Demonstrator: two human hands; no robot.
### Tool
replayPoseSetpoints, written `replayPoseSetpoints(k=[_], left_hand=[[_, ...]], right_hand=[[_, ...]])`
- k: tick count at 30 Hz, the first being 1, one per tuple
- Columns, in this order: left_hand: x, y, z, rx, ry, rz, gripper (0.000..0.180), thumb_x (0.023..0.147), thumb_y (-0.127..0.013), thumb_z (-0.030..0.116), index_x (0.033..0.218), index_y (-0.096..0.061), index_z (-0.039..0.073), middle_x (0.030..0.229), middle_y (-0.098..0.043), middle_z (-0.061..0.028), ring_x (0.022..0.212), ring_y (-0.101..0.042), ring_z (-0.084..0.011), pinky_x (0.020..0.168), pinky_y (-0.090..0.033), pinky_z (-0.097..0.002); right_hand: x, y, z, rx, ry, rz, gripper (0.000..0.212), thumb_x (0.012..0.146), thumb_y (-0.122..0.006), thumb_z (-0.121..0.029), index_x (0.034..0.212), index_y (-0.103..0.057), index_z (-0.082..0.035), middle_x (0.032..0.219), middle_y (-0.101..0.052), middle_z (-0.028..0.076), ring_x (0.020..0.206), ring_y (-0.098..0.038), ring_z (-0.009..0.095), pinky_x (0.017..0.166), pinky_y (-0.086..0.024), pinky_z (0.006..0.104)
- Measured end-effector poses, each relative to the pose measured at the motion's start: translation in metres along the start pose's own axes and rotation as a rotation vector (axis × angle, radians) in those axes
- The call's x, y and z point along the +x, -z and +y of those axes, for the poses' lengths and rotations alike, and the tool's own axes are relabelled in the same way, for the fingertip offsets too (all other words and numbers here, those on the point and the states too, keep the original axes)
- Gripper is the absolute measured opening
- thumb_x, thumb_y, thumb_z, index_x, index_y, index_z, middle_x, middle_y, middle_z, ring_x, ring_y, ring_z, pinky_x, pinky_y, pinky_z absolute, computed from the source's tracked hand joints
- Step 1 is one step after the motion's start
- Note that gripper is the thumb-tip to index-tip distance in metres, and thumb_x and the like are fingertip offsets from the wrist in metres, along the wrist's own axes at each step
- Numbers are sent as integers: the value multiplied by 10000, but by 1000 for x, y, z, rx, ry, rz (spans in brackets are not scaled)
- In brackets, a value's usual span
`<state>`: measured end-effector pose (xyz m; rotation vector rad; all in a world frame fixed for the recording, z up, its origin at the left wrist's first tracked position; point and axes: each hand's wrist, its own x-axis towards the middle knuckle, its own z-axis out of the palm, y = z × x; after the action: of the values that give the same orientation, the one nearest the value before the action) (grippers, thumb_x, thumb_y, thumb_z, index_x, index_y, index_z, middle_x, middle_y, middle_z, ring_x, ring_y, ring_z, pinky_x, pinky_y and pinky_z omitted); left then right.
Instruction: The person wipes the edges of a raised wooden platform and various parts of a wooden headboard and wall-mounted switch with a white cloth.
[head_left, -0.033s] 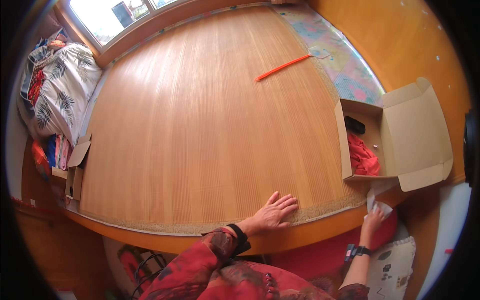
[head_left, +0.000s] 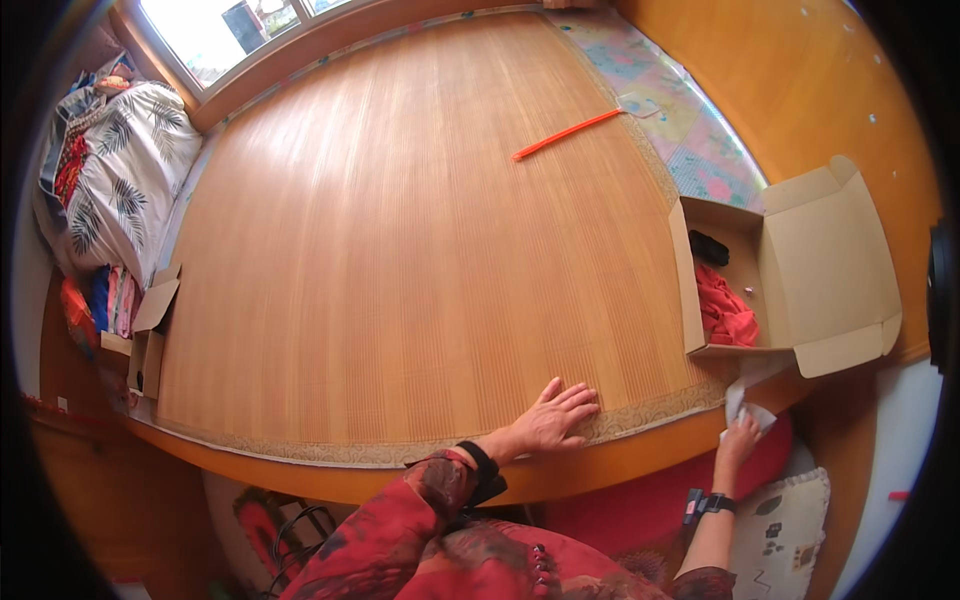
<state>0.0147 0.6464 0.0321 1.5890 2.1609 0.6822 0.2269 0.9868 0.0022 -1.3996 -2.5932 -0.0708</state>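
Mat (head_left: pixel 420 270) bears flat left hand (head_left: pixel 546 423); right hand (head_left: pixel 740 441) grips white cloth (head_left: pixel 763 417).

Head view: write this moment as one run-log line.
left hand: palm down on mat | right hand: holding white cloth or tissue | open box: at right, red cloth inside

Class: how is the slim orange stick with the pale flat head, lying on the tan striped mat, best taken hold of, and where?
Probably by the left end of the slim orange stick, pinched from above across its width, coming from the near side: it lies flat, with that bare end nearest and the pale flat head farthest.
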Motion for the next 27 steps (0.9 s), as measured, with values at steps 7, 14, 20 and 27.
replayPoseSetpoints(k=[7,14,20,27], left_hand=[[-39,29,5,-874,500,773,264,884,-497,230,734,-505,13,636,-461,-55,640,-466,-146,617,-396,-286],[-194,62,-77,-1367,755,1193,305,927,-415,300,705,-471,97,471,-292,58,385,-273,-34,361,-224,-209],[-359,51,-139,-37,790,1006,179,886,-480,213,920,-532,46,812,-549,-83,764,-552,-201,682,-441,-355],[-513,16,-156,201,1338,734,481,822,-538,247,1237,-387,57,1334,-300,-175,1274,-223,-321,1023,-169,-483]], right_hand=[[-102,36,-51,603,-77,-70,315,848,-443,-173,1104,-499,2,1020,-559,205,928,-544,340,801,-425,411],[-171,76,-150,923,-113,-129,315,865,-449,-212,1096,-513,-8,964,-592,198,865,-578,322,750,-447,384],[-215,101,-230,664,353,18,290,848,-475,-136,1100,-500,5,988,-541,200,930,-523,362,804,-422,408],[-198,94,-257,484,480,84,279,829,-496,-120,1094,-524,-35,1044,-534,153,1004,-492,305,826,-410,408]])
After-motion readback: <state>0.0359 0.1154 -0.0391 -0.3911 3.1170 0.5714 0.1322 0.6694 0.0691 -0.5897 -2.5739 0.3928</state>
